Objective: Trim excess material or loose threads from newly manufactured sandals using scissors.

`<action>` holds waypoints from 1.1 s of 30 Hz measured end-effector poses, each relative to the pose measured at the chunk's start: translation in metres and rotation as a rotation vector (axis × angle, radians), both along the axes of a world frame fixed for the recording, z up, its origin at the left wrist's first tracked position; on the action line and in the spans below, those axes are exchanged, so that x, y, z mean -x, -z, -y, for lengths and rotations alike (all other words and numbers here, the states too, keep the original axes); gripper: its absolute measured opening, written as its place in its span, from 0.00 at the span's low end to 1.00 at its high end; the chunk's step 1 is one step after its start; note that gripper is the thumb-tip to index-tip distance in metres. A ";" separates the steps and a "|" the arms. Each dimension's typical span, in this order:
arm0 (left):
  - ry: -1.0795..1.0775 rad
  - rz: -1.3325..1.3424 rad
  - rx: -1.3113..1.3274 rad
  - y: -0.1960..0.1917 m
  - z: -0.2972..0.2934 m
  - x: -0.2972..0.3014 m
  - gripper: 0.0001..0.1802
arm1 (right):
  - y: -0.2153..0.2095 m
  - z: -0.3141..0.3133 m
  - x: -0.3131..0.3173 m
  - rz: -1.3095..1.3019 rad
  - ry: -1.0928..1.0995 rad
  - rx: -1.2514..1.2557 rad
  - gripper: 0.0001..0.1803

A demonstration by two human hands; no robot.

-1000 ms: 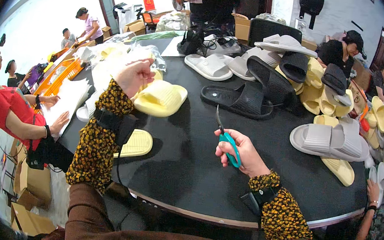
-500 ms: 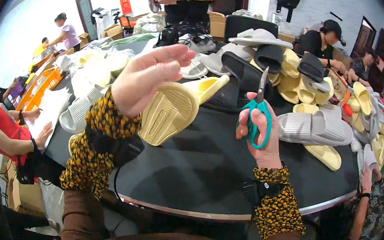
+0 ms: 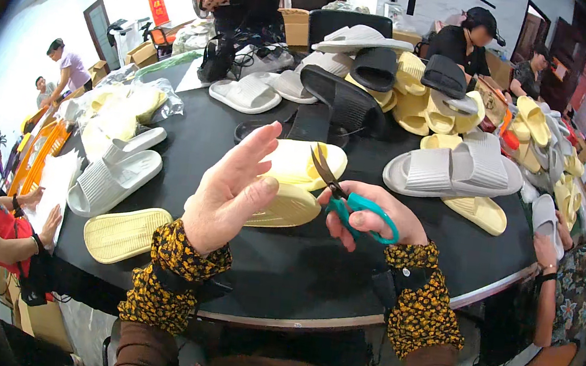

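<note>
Yellow slippers (image 3: 292, 160), smooth-sided and round-toed, lie between a worker's two hands: one with its broad strap beyond the left hand (image 3: 225, 201), another nearer, an oval partly masked by the thumb. That left hand is spread, fingers extended and grasping nothing visible; whether it touches the nearer slipper cannot be told. The right hand (image 3: 404, 216) grips scissors (image 3: 336, 189) by their glossy teal loops, slim metal blades parted and angled up toward the pair. Left of the left hand, a loose yellow slipper (image 3: 123, 234) shows a finely ridged oval face; beyond it sit grey slippers (image 3: 118, 177). Ribbed grey slides (image 3: 426, 172) lie beyond the right hand, and textured black slippers (image 3: 344, 103) beyond both, on a dark, smooth surface (image 3: 297, 276) with a curved pale edge.
</note>
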State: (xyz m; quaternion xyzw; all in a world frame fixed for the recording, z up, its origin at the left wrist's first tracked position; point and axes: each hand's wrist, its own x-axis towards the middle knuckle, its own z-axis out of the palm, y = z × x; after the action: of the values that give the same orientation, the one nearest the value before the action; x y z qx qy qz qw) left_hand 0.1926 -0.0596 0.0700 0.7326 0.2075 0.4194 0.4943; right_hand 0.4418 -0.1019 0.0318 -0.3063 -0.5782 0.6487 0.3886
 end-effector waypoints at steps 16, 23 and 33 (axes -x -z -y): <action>-0.020 -0.031 -0.030 0.024 0.011 -0.009 0.33 | 0.022 -0.007 -0.018 0.089 -0.207 0.126 0.33; -0.076 -0.120 -0.134 0.024 0.015 -0.004 0.34 | 0.039 -0.015 -0.010 0.013 -0.341 0.104 0.36; -0.148 -0.144 -0.200 0.025 0.020 0.000 0.34 | 0.042 -0.012 -0.010 -0.085 -0.399 0.112 0.37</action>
State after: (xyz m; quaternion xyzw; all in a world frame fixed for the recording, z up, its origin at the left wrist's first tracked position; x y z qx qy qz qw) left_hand 0.1924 -0.0792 0.0455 0.7890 0.2531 0.4198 0.3703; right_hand 0.4522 -0.0898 -0.0099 -0.1793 -0.5735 0.7563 0.2587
